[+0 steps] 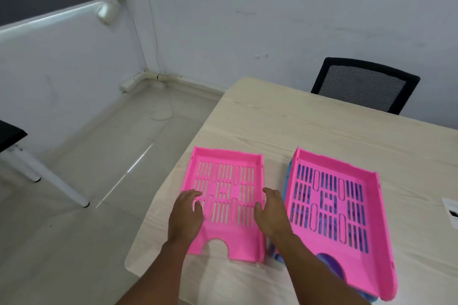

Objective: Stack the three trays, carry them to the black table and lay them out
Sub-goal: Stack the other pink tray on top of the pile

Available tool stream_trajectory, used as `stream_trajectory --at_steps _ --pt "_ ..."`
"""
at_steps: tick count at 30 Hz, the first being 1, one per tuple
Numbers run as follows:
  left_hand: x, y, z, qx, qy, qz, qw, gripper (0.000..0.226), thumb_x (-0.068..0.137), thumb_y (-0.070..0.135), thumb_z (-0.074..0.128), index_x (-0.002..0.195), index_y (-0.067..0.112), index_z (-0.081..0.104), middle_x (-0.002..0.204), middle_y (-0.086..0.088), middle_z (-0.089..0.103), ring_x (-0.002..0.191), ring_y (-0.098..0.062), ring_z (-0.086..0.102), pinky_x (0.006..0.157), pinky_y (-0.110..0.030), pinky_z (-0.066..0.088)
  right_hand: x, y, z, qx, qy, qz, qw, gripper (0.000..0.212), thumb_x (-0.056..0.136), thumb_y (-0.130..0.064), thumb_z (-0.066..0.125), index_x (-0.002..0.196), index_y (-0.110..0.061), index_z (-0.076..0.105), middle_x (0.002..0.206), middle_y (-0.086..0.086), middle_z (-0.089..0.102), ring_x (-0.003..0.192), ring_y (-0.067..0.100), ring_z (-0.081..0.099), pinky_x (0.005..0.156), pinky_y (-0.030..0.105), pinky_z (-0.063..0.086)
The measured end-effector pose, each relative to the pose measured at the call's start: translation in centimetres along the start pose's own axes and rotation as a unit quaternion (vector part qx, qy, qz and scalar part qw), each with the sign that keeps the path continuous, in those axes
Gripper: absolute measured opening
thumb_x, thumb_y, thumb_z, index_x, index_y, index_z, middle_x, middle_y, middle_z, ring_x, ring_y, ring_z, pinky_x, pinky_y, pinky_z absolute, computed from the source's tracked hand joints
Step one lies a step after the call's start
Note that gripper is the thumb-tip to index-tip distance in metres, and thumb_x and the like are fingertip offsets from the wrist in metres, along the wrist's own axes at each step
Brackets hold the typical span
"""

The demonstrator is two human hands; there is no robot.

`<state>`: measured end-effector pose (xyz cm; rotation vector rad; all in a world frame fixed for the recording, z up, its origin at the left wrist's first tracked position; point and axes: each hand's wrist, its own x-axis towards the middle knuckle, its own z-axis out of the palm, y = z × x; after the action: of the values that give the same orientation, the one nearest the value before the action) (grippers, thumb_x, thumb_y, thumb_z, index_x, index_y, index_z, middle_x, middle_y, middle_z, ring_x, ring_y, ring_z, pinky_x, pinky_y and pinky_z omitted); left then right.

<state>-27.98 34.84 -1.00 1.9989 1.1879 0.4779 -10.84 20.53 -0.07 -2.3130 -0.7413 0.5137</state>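
Pale wood-grain desk point(285, 116): left slotted pink plastic tray point(230, 208), gripped at both sides by left hand point(184, 215) and right hand point(271, 213); second pink tray point(347, 218) stacked on blue tray point(277, 256).

left hand point(184, 215): bare, no glove, ring or watch from my feed
right hand point(271, 215): bare, same
forearms: 2 in view, uncovered, no sleeve edge visible
markings: cannot tell any
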Motion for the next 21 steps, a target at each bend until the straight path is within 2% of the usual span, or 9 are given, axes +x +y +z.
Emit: stream_trajectory --at_steps 2,5,8,11,14,15,18,21 --pt "0.1 -0.6 -0.2 0.017 -0.002 -0.019 1.000 0.033 0.097 0.012 0.050 0.126 0.021 0.061 0.149 0.003 0.044 0.134 -0.020 0.048 0.100 -0.039 0.049 -0.1 -0.1 1.0 -0.013 -0.023 0.032 0.999 0.057 0.095 -0.017 0.055 0.147 -0.003 0.036 0.144 0.016 0.042 0.133 0.030 0.045 0.112 0.038 0.037" --pt "0.2 -1.5 -0.2 0.035 -0.040 -0.073 0.996 0.049 0.099 0.018 0.048 0.147 0.018 0.040 0.161 0.000 0.023 0.126 -0.025 0.056 0.095 -0.041 0.050 -0.5 0.2 2.1 -0.019 -0.045 0.081 0.996 0.060 0.095 -0.016 0.056 0.149 -0.004 0.031 0.146 0.017 0.038 0.134 0.033 0.044 0.111 0.041 0.039" --pt "0.2 -2.1 -0.2 0.032 -0.067 -0.108 0.991 0.059 0.100 0.021 0.047 0.154 0.016 0.025 0.162 -0.004 0.024 0.134 -0.028 0.049 0.102 -0.046 0.045 -0.7 0.3 2.7 -0.012 -0.057 0.111 0.992 0.064 0.095 -0.013 0.056 0.151 -0.005 0.026 0.143 0.017 0.042 0.129 0.033 0.049 0.106 0.040 0.043" --pt "0.3 -2.3 -0.4 0.013 -0.052 -0.108 0.993 0.055 0.100 0.019 0.048 0.152 0.016 0.030 0.155 -0.006 0.035 0.130 -0.028 0.052 0.100 -0.044 0.046 -0.5 0.2 3.2 -0.026 -0.043 0.113 0.992 0.063 0.093 -0.011 0.057 0.149 -0.006 0.028 0.140 0.016 0.047 0.128 0.032 0.049 0.109 0.042 0.045" --pt "0.2 -2.5 -1.0 0.008 -0.028 -0.093 0.995 0.049 0.099 0.018 0.051 0.146 0.016 0.040 0.147 -0.004 0.038 0.095 -0.021 0.062 0.089 -0.040 0.054 -0.1 -0.1 3.3 -0.044 -0.025 0.092 0.994 0.060 0.091 -0.009 0.058 0.147 -0.009 0.035 0.133 0.011 0.051 0.125 0.030 0.050 0.109 0.044 0.046" --pt "0.3 -2.6 -1.2 0.012 -0.021 -0.088 0.996 0.047 0.098 0.019 0.052 0.144 0.017 0.042 0.145 -0.003 0.039 0.091 -0.020 0.062 0.087 -0.041 0.055 0.0 -0.2 3.1 -0.045 -0.014 0.079 0.996 0.056 0.091 -0.008 0.057 0.144 -0.010 0.039 0.129 0.010 0.053 0.121 0.029 0.051 0.107 0.045 0.047" --pt "0.4 -2.6 -1.6 0.000 0.001 -0.073 0.997 0.042 0.098 0.019 0.053 0.140 0.017 0.049 0.143 -0.002 0.043 0.105 -0.024 0.064 0.092 -0.042 0.054 0.5 -0.7 2.2 -0.047 0.020 0.031 0.998 0.047 0.089 -0.001 0.050 0.135 -0.011 0.048 0.113 0.008 0.057 0.108 0.027 0.054 0.095 0.047 0.052" --pt "0.5 -1.9 -2.0 -0.007 0.031 -0.061 0.998 0.040 0.097 0.014 0.051 0.137 0.015 0.053 0.142 -0.001 0.045 0.115 -0.025 0.061 0.095 -0.041 0.051 0.8 -1.2 1.1 -0.031 0.047 -0.009 0.998 0.050 0.090 0.004 0.044 0.138 -0.011 0.049 0.113 0.008 0.058 0.106 0.025 0.053 0.095 0.046 0.053"
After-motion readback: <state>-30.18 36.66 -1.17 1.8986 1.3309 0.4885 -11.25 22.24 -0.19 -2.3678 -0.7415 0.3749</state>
